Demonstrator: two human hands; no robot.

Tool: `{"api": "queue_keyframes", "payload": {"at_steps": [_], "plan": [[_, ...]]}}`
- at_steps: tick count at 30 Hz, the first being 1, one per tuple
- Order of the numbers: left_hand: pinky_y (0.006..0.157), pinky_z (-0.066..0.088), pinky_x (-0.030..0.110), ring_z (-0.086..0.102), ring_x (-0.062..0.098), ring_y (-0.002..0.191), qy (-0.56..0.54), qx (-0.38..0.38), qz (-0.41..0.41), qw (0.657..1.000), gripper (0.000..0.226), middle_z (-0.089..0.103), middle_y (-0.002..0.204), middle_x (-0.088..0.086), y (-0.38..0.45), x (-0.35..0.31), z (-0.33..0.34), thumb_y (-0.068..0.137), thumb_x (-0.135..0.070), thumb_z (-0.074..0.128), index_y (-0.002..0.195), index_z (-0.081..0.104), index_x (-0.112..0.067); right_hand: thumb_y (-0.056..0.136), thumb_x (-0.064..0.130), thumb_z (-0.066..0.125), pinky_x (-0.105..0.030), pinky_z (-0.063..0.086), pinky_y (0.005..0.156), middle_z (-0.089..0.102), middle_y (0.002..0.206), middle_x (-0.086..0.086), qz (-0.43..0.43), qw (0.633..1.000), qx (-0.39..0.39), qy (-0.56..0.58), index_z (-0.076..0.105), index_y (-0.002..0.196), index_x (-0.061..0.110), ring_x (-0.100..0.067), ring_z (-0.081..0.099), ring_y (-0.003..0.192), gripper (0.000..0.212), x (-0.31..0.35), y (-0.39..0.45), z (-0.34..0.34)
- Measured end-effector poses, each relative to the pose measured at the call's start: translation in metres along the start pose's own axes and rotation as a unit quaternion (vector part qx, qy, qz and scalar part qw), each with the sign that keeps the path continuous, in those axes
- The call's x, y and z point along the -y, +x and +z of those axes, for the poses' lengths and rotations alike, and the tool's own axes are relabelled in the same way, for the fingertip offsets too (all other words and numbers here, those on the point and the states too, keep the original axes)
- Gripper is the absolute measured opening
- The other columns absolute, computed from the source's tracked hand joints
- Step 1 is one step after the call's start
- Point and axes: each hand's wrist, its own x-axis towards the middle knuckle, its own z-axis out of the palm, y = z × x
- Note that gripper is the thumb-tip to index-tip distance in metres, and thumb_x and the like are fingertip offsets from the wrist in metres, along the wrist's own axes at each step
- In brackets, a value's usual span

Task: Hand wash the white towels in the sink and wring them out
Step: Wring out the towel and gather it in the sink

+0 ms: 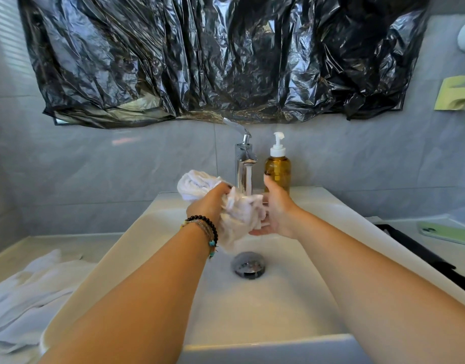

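A white towel [236,214], wet and bunched into a crumpled wad, is held over the sink [252,306] just beneath the tap [244,164], from which a thin stream of water is running. The towel is gripped by the left hand [210,203], whose fingers are curled round its middle; one twisted end is seen bulging out behind that hand, while a limp end hangs down towards the drain [249,264]. The right hand [276,208] is held open beside and under the wad, palm cupped against the cloth, fingers fairly straight. The towel's surface is blurred, so it cannot be told whether suds are on it.

The left fingertips are buried in the cloth. More white cloth [29,290] is spread on the counter at the left, cut off by the frame edge; it is possibly more than one piece, though the folds are hard to separate. One amber pump bottle [277,169] is stood right of the tap. A beaded bracelet [203,228] is worn on the left wrist. Black plastic sheeting [220,56] is hung across the wall above. One green phone [448,233] is partly shown at the right edge.
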Motion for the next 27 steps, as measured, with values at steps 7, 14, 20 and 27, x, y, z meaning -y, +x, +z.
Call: {"api": "queue_keyframes", "payload": {"at_steps": [7, 14, 20, 27], "plan": [[0.078, 0.054, 0.035, 0.066, 0.022, 0.081, 0.054, -0.006, 0.028, 0.998, 0.05, 0.069, 0.092, 0.002, 0.0, -0.005, -0.031, 0.065, -0.035, 0.083, 0.105, 0.06, -0.016, 0.089, 0.013, 0.055, -0.03, 0.05, 0.062, 0.063, 0.093, -0.012, -0.047, 0.881, -0.038, -0.47, 0.061, 0.087, 0.01, -0.023, 0.058, 0.073, 0.007, -0.046, 0.014, 0.002], [0.065, 0.052, 0.027, 0.063, 0.014, 0.077, 0.187, -0.002, 0.13, 0.974, 0.03, 0.067, 0.085, -0.003, 0.013, -0.011, -0.034, 0.066, -0.037, 0.084, 0.081, 0.061, -0.026, 0.098, -0.003, 0.034, -0.027, 0.055, 0.046, 0.056, 0.076, -0.014, 0.014, 0.976, -0.148, 0.157, 0.055, 0.099, -0.002, -0.021, 0.056, 0.064, 0.021, -0.001, 0.029, 0.022], [0.062, 0.052, 0.027, 0.068, 0.017, 0.078, 0.176, 0.051, 0.044, 0.982, 0.046, 0.071, 0.088, 0.001, 0.012, -0.012, -0.031, 0.061, -0.041, 0.09, 0.092, 0.064, -0.019, 0.096, -0.007, 0.029, -0.013, 0.023, 0.027, 0.043, 0.063, -0.006, 0.0, 0.966, -0.132, 0.22, 0.048, 0.075, 0.003, -0.008, 0.034, 0.042, 0.03, 0.007, 0.024, 0.049], [0.091, 0.057, 0.046, 0.073, 0.028, 0.096, 0.098, 0.182, -0.013, 0.978, 0.1, 0.076, 0.105, 0.008, 0.007, -0.01, -0.022, 0.036, -0.062, 0.092, 0.121, 0.066, -0.017, 0.083, 0.045, 0.06, -0.027, 0.048, 0.067, 0.066, 0.076, -0.005, -0.036, 0.992, -0.098, -0.07, 0.064, 0.08, 0.017, -0.019, 0.06, 0.07, 0.029, 0.0, -0.005, 0.01]]}}
